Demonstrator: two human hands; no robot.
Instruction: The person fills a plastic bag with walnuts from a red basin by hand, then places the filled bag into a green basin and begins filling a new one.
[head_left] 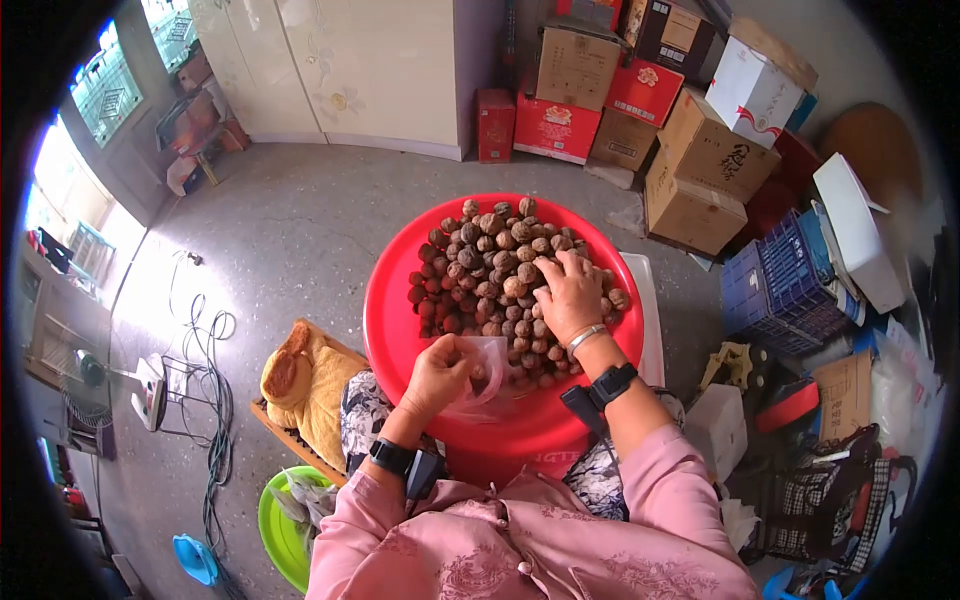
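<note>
Floor (275, 225): grey, and you have open stretches of it beyond the far rim and out to your left, as far as the cables (212, 400).
Boxes (700, 165): stacked ahead and to your right, well apart from the rim.
Red basin (388, 335): in front of you, between your forearms; its far left inside wall shows red, while the near rim runs close to your knees. A yellow cloth (328, 400) lies just outside its left rim.
Walnuts (485, 262): heaped in the basin from the middle to the far and right sides, up close against the right wall.
Right hand (573, 295): palm down, fingers partly spread, fingertips touching the right of the heap; you can't tell from here whether it grips a nut.
Left hand (435, 378): nearly closed, fingers curled, thumb and forefinger pinching the bag's edge over the near left part of the basin.
Clear plastic bag (492, 375): its mouth at your left fingertips, its body hanging just short of the nuts; the contents are too blurred to count.
Bracelet (585, 340): silver, round your right wrist.
</note>
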